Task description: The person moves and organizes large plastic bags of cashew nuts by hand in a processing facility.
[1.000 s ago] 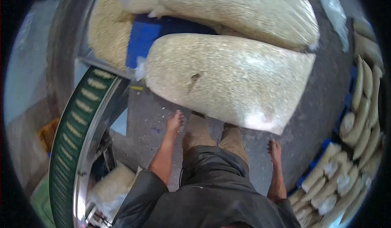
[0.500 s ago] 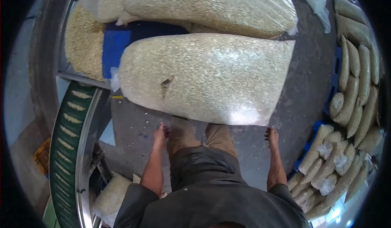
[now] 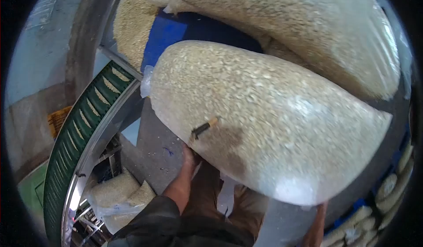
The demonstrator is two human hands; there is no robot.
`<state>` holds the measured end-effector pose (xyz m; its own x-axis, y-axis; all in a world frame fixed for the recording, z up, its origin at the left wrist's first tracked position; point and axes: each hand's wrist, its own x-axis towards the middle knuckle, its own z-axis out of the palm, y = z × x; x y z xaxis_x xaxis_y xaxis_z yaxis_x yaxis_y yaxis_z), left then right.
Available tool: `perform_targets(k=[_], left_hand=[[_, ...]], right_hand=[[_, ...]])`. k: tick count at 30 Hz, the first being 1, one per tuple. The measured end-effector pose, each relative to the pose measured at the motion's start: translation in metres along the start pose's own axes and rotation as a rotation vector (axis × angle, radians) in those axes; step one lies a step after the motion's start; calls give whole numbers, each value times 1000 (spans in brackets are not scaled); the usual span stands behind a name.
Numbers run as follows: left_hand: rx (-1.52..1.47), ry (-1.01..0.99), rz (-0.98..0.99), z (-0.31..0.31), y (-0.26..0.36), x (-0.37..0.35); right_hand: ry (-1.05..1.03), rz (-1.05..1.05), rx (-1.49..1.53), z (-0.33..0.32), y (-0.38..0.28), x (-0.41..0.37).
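Observation:
A large clear sack [image 3: 264, 114] full of pale flakes or kernels lies across the middle, tilted down to the right. On its near left part rests a small dark tool with a tan end [image 3: 205, 127]. My left hand [image 3: 189, 155] touches the sack's near lower edge on the left, its fingers partly hidden under it. At the sack's lower right edge my right hand [image 3: 322, 208] is mostly covered by the sack; only the wrist and forearm show clearly.
Behind lies another large full sack [image 3: 299, 26]. A green cleated conveyor [image 3: 79, 128] curves along the left, below a metal tray of loose kernels [image 3: 132, 26]. Smaller sacks [image 3: 114, 189] sit lower left; stacked sacks [image 3: 392, 198] stand at the right.
Both hands have moved from beside my body to the sack's near edge. The view has turned and come closer, and the sack now looks larger and tilted.

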<state>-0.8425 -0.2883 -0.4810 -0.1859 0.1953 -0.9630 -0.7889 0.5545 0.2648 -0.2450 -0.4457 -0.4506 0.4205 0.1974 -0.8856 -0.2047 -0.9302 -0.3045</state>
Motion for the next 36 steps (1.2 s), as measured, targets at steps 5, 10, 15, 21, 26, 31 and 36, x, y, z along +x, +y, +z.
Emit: perform_targets(k=[5,10,15,21,26,31,36], left_hand=[[84,26,149,6,32,47],[120,-21,177,15,47,103],[62,-44,185,13,29,111],[70,-86,255,-2,76,75],[90,-156,324,-8,129,37],[214,-254,318,26,210,-32],[138,-162,276,71,230,-39]], right_hand=[[-86,7,73,92,24,66],[-20,-10,149,129,28,65],[40,-64,135,109,-6,47],[74,-108,212,136,-15,-29],[110,-162,314,166,-8,-97],[271,-77,394,136,42,-249],[263,-30,464,123,52,-266]])
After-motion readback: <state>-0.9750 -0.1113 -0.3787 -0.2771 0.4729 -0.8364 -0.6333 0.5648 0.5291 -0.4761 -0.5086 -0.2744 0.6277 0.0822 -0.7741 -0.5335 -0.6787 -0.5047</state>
